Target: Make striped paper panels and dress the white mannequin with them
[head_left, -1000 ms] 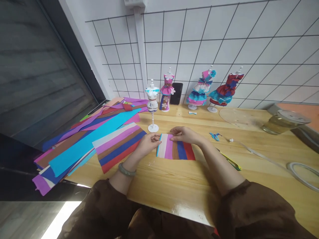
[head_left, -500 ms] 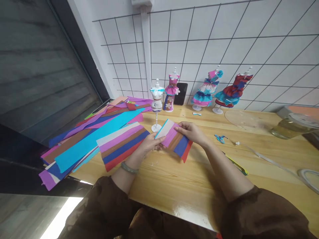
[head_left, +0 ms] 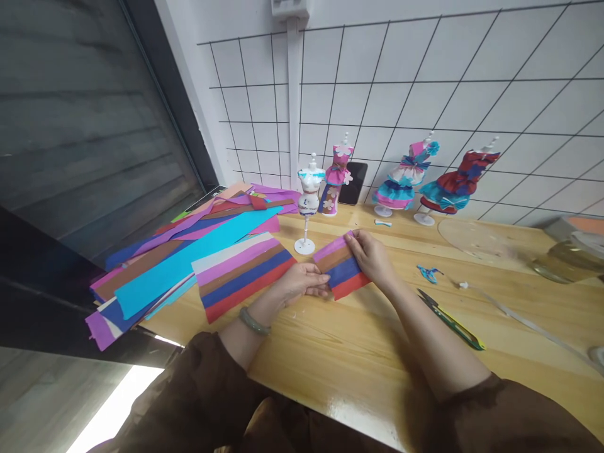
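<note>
A small piece of striped crepe paper (head_left: 343, 269), with purple, brown, blue and red bands, is held above the table between both hands. My right hand (head_left: 374, 257) pinches its upper right edge, thumb in front. At the lower left edge, my left hand (head_left: 304, 282) has thumb and fingertips closed on the paper. Left of that hand lies a larger striped crepe paper panel (head_left: 243, 272), with a white band along its top. Just behind the held piece stands a white mini dress form (head_left: 309, 195), its bust edged with cyan.
Crepe paper strips (head_left: 189, 251) are heaped at the left. A pink dressed form (head_left: 338, 167), a phone (head_left: 355, 182) and two ruffled forms (head_left: 401, 179) stand by the wall. Yellow-green thread snips (head_left: 453, 324), a blue bow (head_left: 428, 274) and a glass jar (head_left: 566, 258) lie rightward.
The white and cyan bands of the held paper no longer show. My left hand has shifted down its left edge, and the right hand keeps its pinch. The camera view has shifted slightly.
</note>
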### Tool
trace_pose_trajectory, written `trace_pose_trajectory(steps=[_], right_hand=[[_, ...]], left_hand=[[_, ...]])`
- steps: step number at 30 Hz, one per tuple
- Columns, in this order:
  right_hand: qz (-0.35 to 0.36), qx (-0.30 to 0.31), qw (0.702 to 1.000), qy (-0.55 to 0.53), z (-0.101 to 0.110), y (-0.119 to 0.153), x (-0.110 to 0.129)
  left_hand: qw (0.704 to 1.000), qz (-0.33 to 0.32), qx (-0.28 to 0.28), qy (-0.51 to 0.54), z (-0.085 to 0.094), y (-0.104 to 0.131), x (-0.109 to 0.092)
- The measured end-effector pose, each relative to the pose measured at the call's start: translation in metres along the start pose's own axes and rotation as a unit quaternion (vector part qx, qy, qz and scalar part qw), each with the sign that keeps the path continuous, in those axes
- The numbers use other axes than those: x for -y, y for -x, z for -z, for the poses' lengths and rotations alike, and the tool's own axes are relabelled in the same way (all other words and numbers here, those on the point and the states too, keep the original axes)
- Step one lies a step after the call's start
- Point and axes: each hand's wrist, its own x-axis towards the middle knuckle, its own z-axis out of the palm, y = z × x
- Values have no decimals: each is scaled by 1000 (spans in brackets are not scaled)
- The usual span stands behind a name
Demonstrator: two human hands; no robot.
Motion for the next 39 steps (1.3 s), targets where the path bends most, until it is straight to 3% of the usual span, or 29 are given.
trace_pose_trajectory(steps=[5,9,12,15,18,22,26,29,31,35,37,39], right_hand=[[-10,3,1000,0,0,-2,-4],[-17,20,999,-36,5,-5,-12],[-41,133,989,-56,12,-5,-26],[-71,272,959,-19,18,-3,-45],[-95,325,940,31,21,-2,-63],[-92,296,944,113,24,-5,-77],[-33,226,957,178,21,-6,-76],[43,179,969,167,3,-2,-52],[55,167,974,141,-16,8,-24],[94,211,966,114,-54,40,34],[120,237,955,128,-66,54,49],[136,247,947,157,-72,63,55]], left_hand=[[999,2,38,-15,-3,5,-5],[993,21,103,-50,-6,12,-12],[982,69,159,-74,-4,14,-11],[966,109,212,-103,-2,14,-9],[961,123,216,-125,0,15,-9],[980,79,137,-123,1,15,-15],[992,7,-2,-122,6,9,-18],[988,-45,-91,-115,15,4,-21],[980,-72,-142,-118,24,2,-25],[936,-94,-234,-248,57,6,-46],[872,-90,-280,-392,81,8,-61],[840,-80,-309,-439,110,10,-77]])
